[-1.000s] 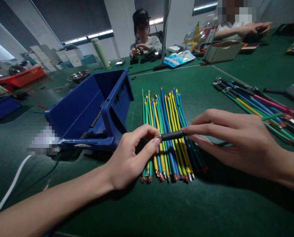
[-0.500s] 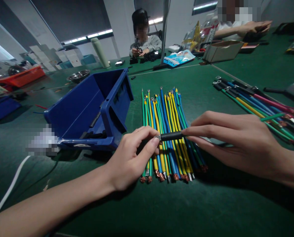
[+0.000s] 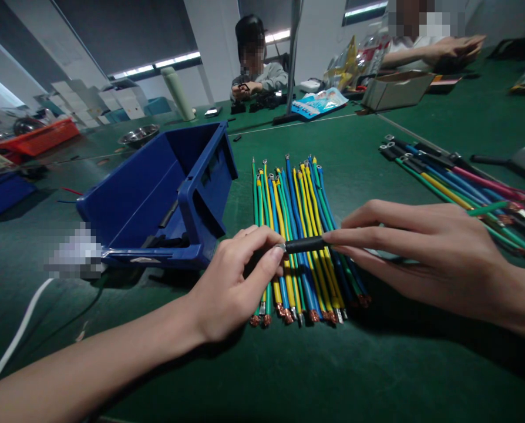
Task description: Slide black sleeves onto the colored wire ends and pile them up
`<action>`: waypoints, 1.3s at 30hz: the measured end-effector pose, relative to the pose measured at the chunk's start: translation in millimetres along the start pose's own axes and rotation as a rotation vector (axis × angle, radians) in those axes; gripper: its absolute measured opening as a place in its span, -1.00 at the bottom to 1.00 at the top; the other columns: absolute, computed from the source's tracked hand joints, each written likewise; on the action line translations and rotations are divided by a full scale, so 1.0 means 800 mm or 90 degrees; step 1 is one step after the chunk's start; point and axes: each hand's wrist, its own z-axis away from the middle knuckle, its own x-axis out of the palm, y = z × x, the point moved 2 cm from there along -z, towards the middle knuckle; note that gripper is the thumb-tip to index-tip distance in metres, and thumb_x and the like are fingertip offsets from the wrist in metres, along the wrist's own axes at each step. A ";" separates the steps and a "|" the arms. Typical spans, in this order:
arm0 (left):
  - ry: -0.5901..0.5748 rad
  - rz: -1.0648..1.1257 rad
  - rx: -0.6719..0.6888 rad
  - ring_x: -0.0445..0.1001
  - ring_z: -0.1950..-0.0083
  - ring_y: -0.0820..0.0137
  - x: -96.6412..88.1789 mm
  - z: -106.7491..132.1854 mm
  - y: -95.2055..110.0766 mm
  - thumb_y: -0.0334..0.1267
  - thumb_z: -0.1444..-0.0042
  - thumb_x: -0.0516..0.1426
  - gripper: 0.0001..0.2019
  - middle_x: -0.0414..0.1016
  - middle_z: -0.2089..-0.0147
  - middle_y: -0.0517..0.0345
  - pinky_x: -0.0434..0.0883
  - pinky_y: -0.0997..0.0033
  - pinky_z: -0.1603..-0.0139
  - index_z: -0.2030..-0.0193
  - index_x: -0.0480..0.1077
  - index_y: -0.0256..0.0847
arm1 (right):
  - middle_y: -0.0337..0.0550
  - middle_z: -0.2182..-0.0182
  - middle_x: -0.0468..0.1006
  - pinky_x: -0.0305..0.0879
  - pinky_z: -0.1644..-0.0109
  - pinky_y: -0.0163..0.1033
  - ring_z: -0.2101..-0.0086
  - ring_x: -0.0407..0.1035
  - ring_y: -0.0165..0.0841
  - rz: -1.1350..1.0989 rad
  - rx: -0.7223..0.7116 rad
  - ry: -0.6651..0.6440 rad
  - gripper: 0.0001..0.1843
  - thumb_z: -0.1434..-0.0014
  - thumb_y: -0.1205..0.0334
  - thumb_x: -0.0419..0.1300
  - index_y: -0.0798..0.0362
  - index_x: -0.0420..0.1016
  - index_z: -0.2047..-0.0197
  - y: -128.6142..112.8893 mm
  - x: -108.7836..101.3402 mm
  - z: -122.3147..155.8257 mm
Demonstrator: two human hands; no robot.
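Observation:
My left hand (image 3: 245, 276) is closed, thumb and forefinger pinching a silvery metal cable lug (image 3: 282, 247). From the lug a black heat-shrink sleeve (image 3: 304, 244) runs sideways to the right. My right hand (image 3: 425, 252) pinches the sleeve's other end between its fingertips; what lies inside the sleeve is hidden. Both hands hover over a row of cut cables (image 3: 291, 205) in green, yellow and blue, with lugs at the far ends and mostly bare copper strands at the near ends. A green cable piece (image 3: 487, 208) shows beyond my right hand; whether it belongs to the sleeve cannot be told.
Left stands a blue bin (image 3: 130, 194) with black sleeves (image 3: 168, 241) inside. At right lies a second bundle of cables (image 3: 456, 176) with black-sleeved ends. A metal bowl (image 3: 139, 135), a blue packet (image 3: 319, 104) and a cardboard box (image 3: 397, 92) stand farther back. Two people sit across.
My hands and the sleeve keep almost the same place and grip. Across the table, one person's hands have shifted slightly.

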 end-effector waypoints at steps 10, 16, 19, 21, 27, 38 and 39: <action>0.009 -0.005 0.002 0.44 0.25 0.37 0.000 0.000 0.000 -0.28 -0.35 -0.01 -0.80 0.47 0.38 0.19 0.31 0.33 0.17 0.24 0.39 -0.24 | -0.20 0.27 0.58 0.23 0.45 -0.30 0.42 0.45 -0.45 -0.006 0.001 0.013 -0.75 -0.26 0.37 0.15 -0.02 0.51 0.02 -0.001 -0.001 -0.002; -0.013 0.024 -0.014 0.46 0.20 0.35 0.002 0.000 0.000 -0.27 -0.38 -0.02 -0.80 0.51 0.33 0.17 0.31 0.33 0.15 0.22 0.38 -0.23 | -0.20 0.27 0.58 0.24 0.45 -0.31 0.43 0.45 -0.45 -0.013 0.013 -0.005 -0.75 -0.27 0.37 0.13 -0.03 0.50 0.02 -0.001 -0.002 -0.002; -0.014 0.015 -0.009 0.46 0.20 0.34 0.002 0.001 0.000 -0.27 -0.37 -0.02 -0.80 0.50 0.34 0.16 0.32 0.32 0.16 0.23 0.38 -0.23 | -0.20 0.29 0.58 0.24 0.46 -0.30 0.45 0.45 -0.44 -0.015 0.020 -0.018 -0.77 -0.27 0.36 0.13 -0.01 0.49 0.03 0.000 -0.001 0.000; -0.015 0.008 -0.003 0.46 0.21 0.34 0.001 0.002 0.000 -0.27 -0.37 -0.03 -0.80 0.50 0.35 0.16 0.32 0.32 0.17 0.24 0.37 -0.23 | -0.20 0.31 0.58 0.24 0.46 -0.29 0.46 0.45 -0.44 -0.019 0.023 -0.024 -0.78 -0.26 0.37 0.13 0.00 0.48 0.05 0.000 0.001 0.000; -0.011 -0.009 0.013 0.46 0.24 0.34 0.001 0.000 0.001 -0.26 -0.38 -0.04 -0.79 0.49 0.36 0.17 0.32 0.32 0.21 0.23 0.36 -0.22 | -0.19 0.31 0.57 0.24 0.44 -0.30 0.43 0.44 -0.43 -0.015 0.023 -0.001 -0.70 -0.24 0.38 0.15 0.07 0.45 -0.05 -0.003 0.000 -0.003; -0.032 0.009 0.026 0.46 0.21 0.33 0.000 0.003 0.002 -0.25 -0.39 -0.06 -0.80 0.51 0.31 0.13 0.35 0.29 0.18 0.21 0.33 -0.20 | -0.20 0.29 0.59 0.25 0.47 -0.31 0.44 0.45 -0.45 -0.007 0.033 0.032 -0.73 -0.26 0.38 0.13 -0.05 0.52 0.01 -0.004 -0.001 -0.004; -0.026 0.006 0.027 0.46 0.21 0.33 0.000 0.003 0.002 -0.25 -0.39 -0.05 -0.80 0.51 0.31 0.14 0.35 0.29 0.18 0.20 0.34 -0.20 | -0.19 0.30 0.59 0.28 0.45 -0.31 0.41 0.47 -0.43 -0.007 0.032 0.033 -0.74 -0.26 0.38 0.13 -0.02 0.51 0.02 -0.004 -0.002 -0.004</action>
